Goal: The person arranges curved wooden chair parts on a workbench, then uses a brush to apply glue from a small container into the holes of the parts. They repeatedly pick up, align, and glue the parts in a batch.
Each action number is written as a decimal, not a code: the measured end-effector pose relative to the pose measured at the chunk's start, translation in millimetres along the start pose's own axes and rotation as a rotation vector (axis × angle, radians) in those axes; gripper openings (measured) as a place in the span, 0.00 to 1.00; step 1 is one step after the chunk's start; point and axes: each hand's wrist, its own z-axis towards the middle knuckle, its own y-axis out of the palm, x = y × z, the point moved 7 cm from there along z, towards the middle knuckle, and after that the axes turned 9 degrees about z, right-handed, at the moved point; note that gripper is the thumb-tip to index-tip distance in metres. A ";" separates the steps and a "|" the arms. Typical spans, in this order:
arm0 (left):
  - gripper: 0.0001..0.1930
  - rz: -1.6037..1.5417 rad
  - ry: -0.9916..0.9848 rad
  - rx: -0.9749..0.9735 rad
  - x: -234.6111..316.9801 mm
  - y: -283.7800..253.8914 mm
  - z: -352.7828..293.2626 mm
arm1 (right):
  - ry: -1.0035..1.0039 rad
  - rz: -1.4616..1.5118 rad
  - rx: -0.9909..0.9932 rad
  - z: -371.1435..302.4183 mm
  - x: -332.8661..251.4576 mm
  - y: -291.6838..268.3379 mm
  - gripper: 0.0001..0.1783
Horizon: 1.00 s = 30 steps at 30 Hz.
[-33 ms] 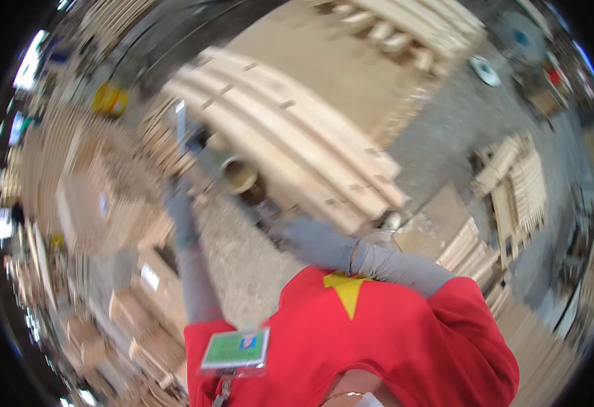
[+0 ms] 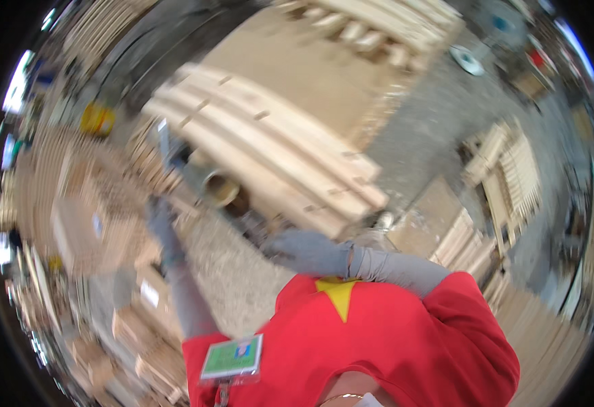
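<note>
Both my hands wear grey gloves, and motion smears their fingers. My left hand (image 2: 160,214) reaches forward beside a stack of short wooden slats (image 2: 154,163); whether it touches them is unclear. My right hand (image 2: 303,249) is bent in front of my chest, close to the near end of several long, notched wooden bars (image 2: 263,152) lying side by side. Something dark and blurred sits at its fingertips, too unclear to name. Between the hands and the bars is a round, open yellowish container (image 2: 221,190). A grey metal piece (image 2: 168,144) stands left of it.
Behind the bars is a brown board (image 2: 290,71) with more bars (image 2: 385,27) on its far side. Wooden pieces (image 2: 90,217) are piled at left, near a yellow bucket (image 2: 98,120). A slatted wooden stack (image 2: 507,176) stands on the floor at right.
The whole view has shifted, so the bars, container and both hands appear lower and farther left. The hands keep nearly the same places beside the wood.
</note>
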 end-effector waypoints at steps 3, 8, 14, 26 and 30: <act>0.24 0.079 0.135 0.031 66.3 -5.1 -27.6 | -0.086 0.287 0.051 -65.8 -10.7 -71.1 0.18; 0.25 0.173 0.244 0.077 187.8 51.2 -66.2 | 0.025 0.399 0.525 -183.7 51.5 -167.3 0.19; 0.23 0.221 0.448 -0.216 307.9 244.8 -155.8 | 0.455 0.170 0.822 -398.8 144.6 -242.4 0.20; 0.22 0.158 0.377 -1.010 353.8 551.3 -251.8 | 0.749 0.248 1.020 -565.0 204.0 -339.6 0.20; 0.21 0.215 0.340 -1.284 336.8 675.0 -290.4 | 0.607 0.269 1.070 -511.6 248.5 -388.7 0.21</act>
